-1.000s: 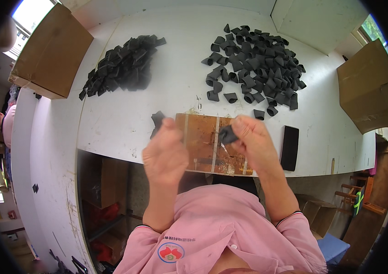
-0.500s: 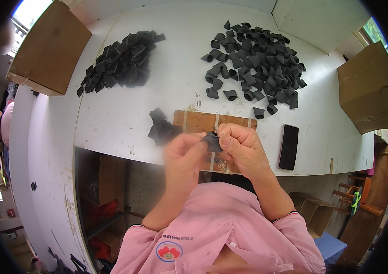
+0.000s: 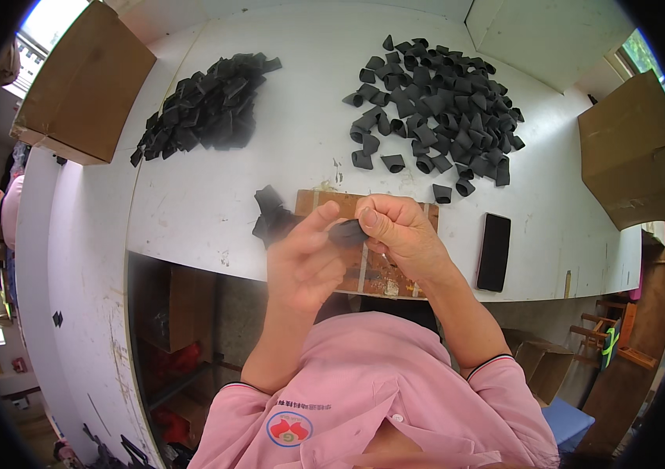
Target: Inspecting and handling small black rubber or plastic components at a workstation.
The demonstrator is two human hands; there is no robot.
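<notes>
My right hand (image 3: 401, 234) pinches a small black fabric tube (image 3: 347, 232) between thumb and fingers, above a brown board. Close on its left is my left hand (image 3: 307, 254), slightly blurred, with the index finger stretched out and away from the other fingers. Whether a left fingertip touches the tube is hard to make out. Just beyond the left hand lies a small stack of flat black pieces (image 3: 270, 211), partly covered by it. The brown board (image 3: 363, 262) with pale strips rests at the table's near edge.
Many black curled tubes (image 3: 457, 102) lie heaped at the far right. Flat black pieces (image 3: 215, 102) form a pile at the far left. A black phone (image 3: 494, 252) is right of the board. Cardboard boxes (image 3: 86, 86) flank the white table (image 3: 301, 117).
My left hand has loosened its pinch on the black piece and spread its index finger. The right hand has shifted slightly left, keeping the piece, which now looks more rounded.
</notes>
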